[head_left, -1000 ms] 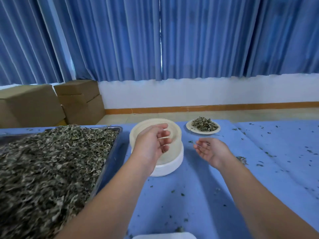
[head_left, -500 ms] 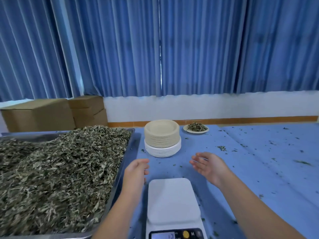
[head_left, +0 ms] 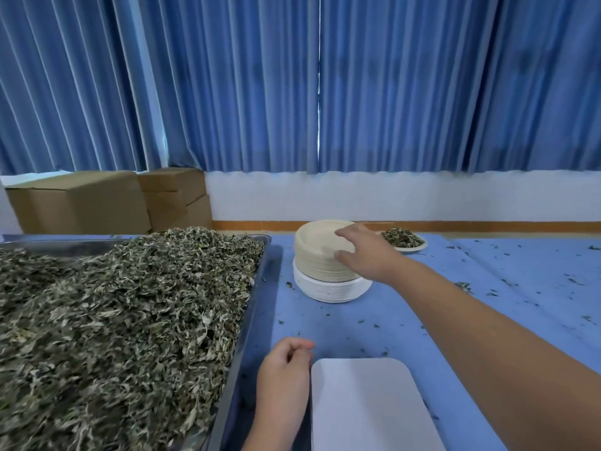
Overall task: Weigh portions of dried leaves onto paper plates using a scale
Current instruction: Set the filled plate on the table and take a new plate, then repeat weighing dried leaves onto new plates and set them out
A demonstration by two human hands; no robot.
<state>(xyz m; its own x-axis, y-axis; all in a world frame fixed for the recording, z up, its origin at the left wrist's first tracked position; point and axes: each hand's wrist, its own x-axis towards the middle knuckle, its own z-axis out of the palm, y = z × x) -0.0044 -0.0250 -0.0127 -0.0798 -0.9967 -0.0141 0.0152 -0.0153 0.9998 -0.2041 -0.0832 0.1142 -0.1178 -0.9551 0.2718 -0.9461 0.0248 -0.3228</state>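
Grip spread wide, the right hand (head_left: 367, 255) has reached forward from the scale (head_left: 367, 405) to the paper plate stack (head_left: 317, 252), fingers over its top and thumb at its side. The left hand (head_left: 283, 375) waits, loosely curled and empty. A fresh plate looks to be next.

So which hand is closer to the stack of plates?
Right. The right hand is at the top of the plate stack; the left hand is by the scale.

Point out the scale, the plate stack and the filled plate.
scale (head_left: 367, 408): head view, middle of its white weighing platform.
plate stack (head_left: 313, 262): head view, left side of the beige plates, above the white ones.
filled plate (head_left: 418, 247): head view, its bare white rim, right of the leaves.
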